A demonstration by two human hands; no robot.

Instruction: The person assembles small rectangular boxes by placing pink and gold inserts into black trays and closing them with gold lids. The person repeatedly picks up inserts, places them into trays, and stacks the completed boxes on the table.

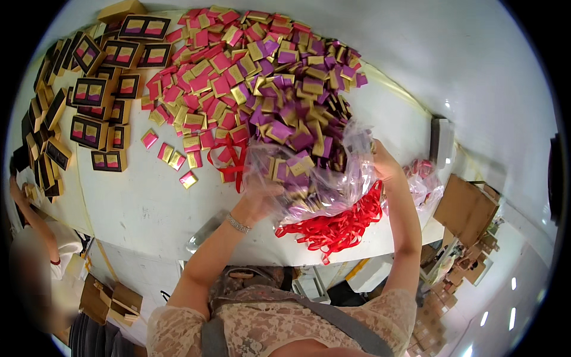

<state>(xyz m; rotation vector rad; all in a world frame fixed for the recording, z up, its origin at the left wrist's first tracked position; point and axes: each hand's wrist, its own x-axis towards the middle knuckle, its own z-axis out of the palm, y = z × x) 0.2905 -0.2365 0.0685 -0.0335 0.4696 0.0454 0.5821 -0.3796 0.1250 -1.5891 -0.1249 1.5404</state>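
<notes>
Nearest, a heap of red ribbons (336, 232) lies at the edge of the white table (157, 205). Just beyond is the clear bag (324, 207), partly filled with purple packets (300, 165). The right hand (385, 165) is clamped on the bag's right edge; the left hand (260, 202) bears against its left side, grip partly hidden, so closure cannot be told. Past the bag spreads a loose purple mound (279, 130), adjoining pink packets (220, 62). Emptying is judged part done, the bag's remaining packets outstanding. Farther left, several open boxes (123, 160) hold paired packets; other boxes' contents are unclear.
</notes>
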